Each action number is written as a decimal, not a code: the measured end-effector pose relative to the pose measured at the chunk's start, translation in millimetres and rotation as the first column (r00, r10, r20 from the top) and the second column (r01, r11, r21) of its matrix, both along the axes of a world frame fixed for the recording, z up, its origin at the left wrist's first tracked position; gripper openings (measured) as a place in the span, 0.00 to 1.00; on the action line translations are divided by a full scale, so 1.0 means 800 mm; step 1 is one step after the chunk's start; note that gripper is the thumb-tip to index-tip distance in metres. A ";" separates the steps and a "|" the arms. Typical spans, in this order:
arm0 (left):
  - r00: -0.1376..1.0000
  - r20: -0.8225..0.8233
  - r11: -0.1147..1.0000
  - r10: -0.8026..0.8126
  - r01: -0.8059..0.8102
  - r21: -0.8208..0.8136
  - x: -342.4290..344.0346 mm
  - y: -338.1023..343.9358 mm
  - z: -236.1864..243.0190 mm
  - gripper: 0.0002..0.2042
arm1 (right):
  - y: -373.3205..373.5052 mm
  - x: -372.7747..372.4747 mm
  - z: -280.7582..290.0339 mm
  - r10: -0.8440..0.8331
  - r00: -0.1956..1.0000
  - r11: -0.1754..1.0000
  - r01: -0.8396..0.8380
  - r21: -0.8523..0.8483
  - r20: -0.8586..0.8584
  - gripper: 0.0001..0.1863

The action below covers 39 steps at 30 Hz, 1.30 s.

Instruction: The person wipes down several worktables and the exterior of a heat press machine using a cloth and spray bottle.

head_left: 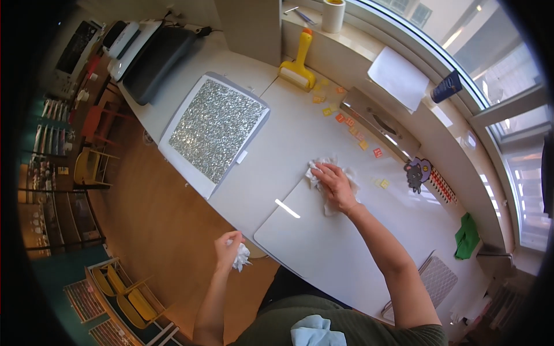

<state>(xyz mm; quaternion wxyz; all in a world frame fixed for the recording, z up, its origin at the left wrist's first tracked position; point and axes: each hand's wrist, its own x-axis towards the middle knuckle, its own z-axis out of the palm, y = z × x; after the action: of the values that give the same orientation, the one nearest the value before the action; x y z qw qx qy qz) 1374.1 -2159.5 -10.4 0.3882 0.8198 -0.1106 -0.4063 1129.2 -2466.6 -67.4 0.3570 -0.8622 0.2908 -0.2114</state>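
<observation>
A: State the position of the right hand (333,183).
B: The right hand lies palm down on a crumpled white wipe (330,207), which spreads out around the fingers. The wipe sits at the far end of a glossy white panel (291,228) with rounded corners. The panel lies on the white table (265,135), along its near edge.

A: Is that wipe grasped?
B: The fingers are extended over it. Whether the fingertips pinch it cannot be told from this view.

A: State the condition of the left hand (227,249).
B: The left hand is closed around a wad of white tissue (241,259). Part of the wad projects from the fingers on the right. In view, the hand appears against the brown floor (161,207), just outside the table edge.

A: Identify the adjacent items.
B: To the left of the panel is a pale framed board (213,130) with a silver, glittering face. Beyond the right hand are orange and yellow number tiles (349,122), a long metallic box (381,124) and a yellow-handled roller (298,69). A green cloth (466,236) lies farther right.
</observation>
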 end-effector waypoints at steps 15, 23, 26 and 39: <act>0.867 -0.438 0.962 0.239 -0.273 -0.016 -0.146 0.117 -0.037 0.07 | 0.219 0.255 -0.023 -0.042 0.932 0.977 -0.037 -0.209 -0.360 0.34; 0.992 -0.128 1.000 0.015 -0.013 0.016 -0.178 0.078 -0.077 0.12 | 0.097 0.195 -0.024 -0.098 0.982 0.932 0.032 -0.361 -0.165 0.28; 0.994 -0.082 0.997 0.065 -0.062 0.044 -0.188 0.073 -0.073 0.13 | 0.074 0.162 -0.025 -0.166 0.985 0.951 0.147 -0.271 -0.049 0.20; 0.990 -0.123 0.996 0.075 -0.069 0.054 -0.261 0.086 -0.051 0.11 | 0.113 0.054 0.006 0.099 0.993 0.955 -0.114 -0.275 -0.069 0.08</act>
<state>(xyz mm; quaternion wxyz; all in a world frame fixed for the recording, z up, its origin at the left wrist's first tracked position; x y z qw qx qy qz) 1165.5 -2090.7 -51.2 0.3885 0.8055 -0.0462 -0.4451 1172.7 -2376.0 -63.0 0.2349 -0.9236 0.2208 -0.2073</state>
